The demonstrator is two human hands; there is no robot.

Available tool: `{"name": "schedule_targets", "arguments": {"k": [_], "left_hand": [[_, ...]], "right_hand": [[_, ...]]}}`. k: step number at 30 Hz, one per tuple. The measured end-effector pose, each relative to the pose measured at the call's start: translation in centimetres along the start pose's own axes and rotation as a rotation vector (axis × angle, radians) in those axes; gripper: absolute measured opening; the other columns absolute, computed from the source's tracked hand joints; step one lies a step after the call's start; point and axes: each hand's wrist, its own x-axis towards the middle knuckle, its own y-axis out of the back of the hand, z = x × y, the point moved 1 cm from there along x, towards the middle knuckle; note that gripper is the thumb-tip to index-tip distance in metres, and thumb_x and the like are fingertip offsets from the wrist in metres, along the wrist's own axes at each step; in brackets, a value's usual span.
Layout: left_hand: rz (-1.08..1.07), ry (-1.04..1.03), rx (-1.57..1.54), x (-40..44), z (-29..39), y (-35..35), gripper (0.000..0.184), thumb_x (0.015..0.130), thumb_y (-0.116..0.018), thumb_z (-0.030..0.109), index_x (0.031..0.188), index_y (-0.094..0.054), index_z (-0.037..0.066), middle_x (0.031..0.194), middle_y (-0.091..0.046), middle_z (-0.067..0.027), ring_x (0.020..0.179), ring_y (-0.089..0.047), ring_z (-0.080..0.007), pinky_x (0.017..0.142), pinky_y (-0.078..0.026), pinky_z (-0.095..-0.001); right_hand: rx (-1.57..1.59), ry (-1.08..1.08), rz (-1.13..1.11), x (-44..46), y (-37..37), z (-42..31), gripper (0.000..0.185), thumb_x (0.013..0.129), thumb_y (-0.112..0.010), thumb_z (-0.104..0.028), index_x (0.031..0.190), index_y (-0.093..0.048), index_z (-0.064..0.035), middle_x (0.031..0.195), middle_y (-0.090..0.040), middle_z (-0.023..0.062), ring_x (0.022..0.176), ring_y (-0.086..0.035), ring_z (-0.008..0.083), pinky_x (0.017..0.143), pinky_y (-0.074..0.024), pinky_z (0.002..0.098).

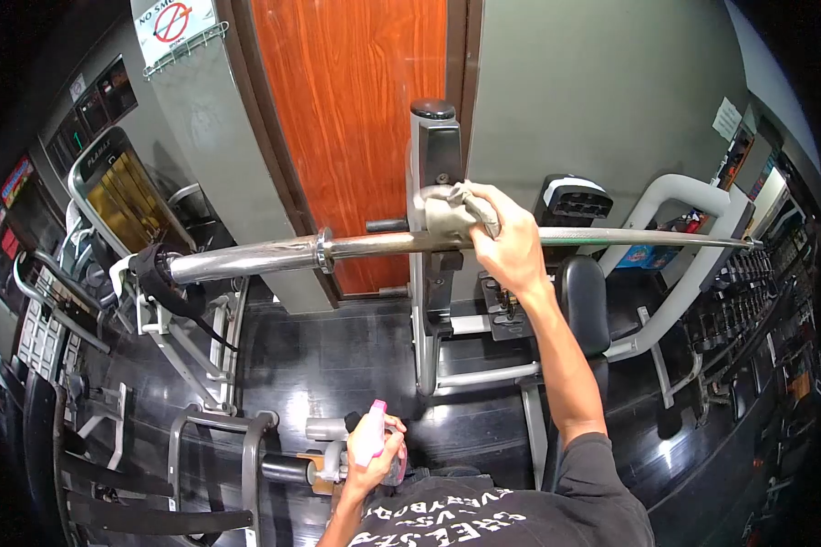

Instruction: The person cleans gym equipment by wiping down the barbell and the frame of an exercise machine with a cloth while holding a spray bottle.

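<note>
A long steel barbell (379, 244) runs across the view, resting at a grey upright rack post (437, 150). My right hand (511, 242) is closed on a crumpled light grey cloth (454, 211), which lies over the bar near the post. Low in the view, close to my body, my left hand (381, 465) is wrapped round a spray bottle with a white and pink head (372, 436). Most of the bottle's body is hidden by the fingers. A black strap (160, 283) is looped at the bar's left end.
A reddish wooden door (351, 109) stands behind the rack. To the right are a bench with a black pad (584, 305) and rows of dumbbells (734, 301). Machine frames (214, 419) and a padded roller (287, 469) stand at the lower left.
</note>
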Motion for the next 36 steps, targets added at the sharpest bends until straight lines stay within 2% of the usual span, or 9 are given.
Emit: {"name": "schedule_targets", "arguments": {"k": [4,15,18,22,24,27,28,32,36], "left_hand": [[-0.011,0.012,0.019,0.2,-0.1,0.0,0.018,0.087,-0.054,-0.004,0.104,-0.049,-0.005,0.092,-0.058,-0.0148,0.061,-0.06,-0.0155,0.056,-0.052,-0.027],[0.065,-0.072,-0.01,0.0,0.4,2.4,0.02,0.087,-0.057,-0.003,0.105,-0.048,-0.003,0.093,-0.057,-0.0166,0.061,-0.061,-0.0182,0.057,-0.051,-0.0288],[0.108,-0.104,-0.032,0.3,0.5,3.0,0.02,0.087,-0.057,-0.003,0.104,-0.049,-0.002,0.092,-0.057,-0.0162,0.059,-0.06,-0.0181,0.057,-0.052,-0.0285],[0.059,-0.074,0.013,1.6,1.0,2.9,0.019,0.086,-0.055,-0.005,0.104,-0.048,-0.002,0.092,-0.056,-0.016,0.06,-0.06,-0.0179,0.058,-0.051,-0.0283],[-0.016,-0.103,0.018,2.4,1.3,2.7,0.019,0.086,-0.053,-0.006,0.104,-0.048,-0.003,0.093,-0.056,-0.0163,0.061,-0.06,-0.0177,0.058,-0.051,-0.0284],[-0.044,-0.104,0.023,2.7,1.6,2.5,0.02,0.086,-0.053,-0.006,0.105,-0.047,-0.003,0.094,-0.056,-0.017,0.061,-0.06,-0.0173,0.057,-0.051,-0.0283],[-0.047,-0.102,0.041,2.8,1.6,2.4,0.02,0.086,-0.053,-0.006,0.105,-0.047,-0.003,0.094,-0.056,-0.0172,0.061,-0.06,-0.017,0.057,-0.051,-0.0283],[-0.068,-0.085,0.05,3.0,0.8,2.0,0.02,0.086,-0.053,-0.006,0.105,-0.047,-0.004,0.094,-0.056,-0.0166,0.061,-0.06,-0.016,0.058,-0.051,-0.0282],[-0.088,-0.033,-0.06,3.3,0.7,1.0,0.017,0.086,-0.058,-0.005,0.101,-0.049,-0.003,0.09,-0.06,-0.0119,0.061,-0.06,-0.0116,0.056,-0.05,-0.0244]], "right_hand": [[-0.255,0.367,-0.351,-0.5,-2.6,-0.2,0.039,0.068,-0.063,-0.002,0.106,-0.061,-0.011,0.101,-0.064,0.0091,0.096,-0.059,0.0279,0.091,-0.0447,0.0409],[-0.88,-0.081,-0.581,2.8,2.7,-3.1,0.03,0.076,-0.056,-0.013,0.105,-0.062,-0.0115,0.08,-0.066,0.0172,0.079,-0.065,0.0343,0.071,-0.0513,0.0446],[-0.566,0.112,-0.26,2.5,2.7,-3.5,0.031,0.073,-0.057,-0.006,0.103,-0.061,-0.0095,0.095,-0.066,0.0128,0.089,-0.064,0.0305,0.076,-0.0514,0.0403],[-0.327,0.415,-0.427,0.4,-0.6,-0.6,0.037,0.071,-0.057,0.001,0.106,-0.059,-0.0127,0.095,-0.063,0.0078,0.089,-0.061,0.0296,0.08,-0.0503,0.0426],[-0.436,0.39,-0.355,0.2,0.8,-0.9,0.035,0.073,-0.057,-0.003,0.107,-0.059,-0.0138,0.091,-0.064,0.0085,0.09,-0.061,0.0312,0.081,-0.0495,0.0436],[-0.759,-0.127,-0.609,1.2,4.5,-2.6,0.031,0.075,-0.057,-0.012,0.105,-0.061,-0.0148,0.097,-0.066,0.0149,0.089,-0.065,0.0299,0.076,-0.0508,0.0428],[-0.753,-0.192,-0.448,1.7,5.2,-2.7,0.032,0.073,-0.056,-0.008,0.104,-0.062,-0.0146,0.099,-0.065,0.0175,0.088,-0.066,0.0293,0.076,-0.0509,0.0433],[-0.315,0.333,0.419,3.7,5.3,-2.0,0.049,0.067,-0.055,0.008,0.112,-0.062,-0.0101,0.11,-0.061,0.0181,0.104,-0.059,0.0339,0.087,-0.0479,0.0421],[-0.508,0.627,0.372,5.4,0.6,-1.1,0.042,0.064,-0.063,0.003,0.101,-0.068,-0.0164,0.121,-0.058,0.0097,0.115,-0.054,0.0286,0.101,-0.0414,0.0431]]}}
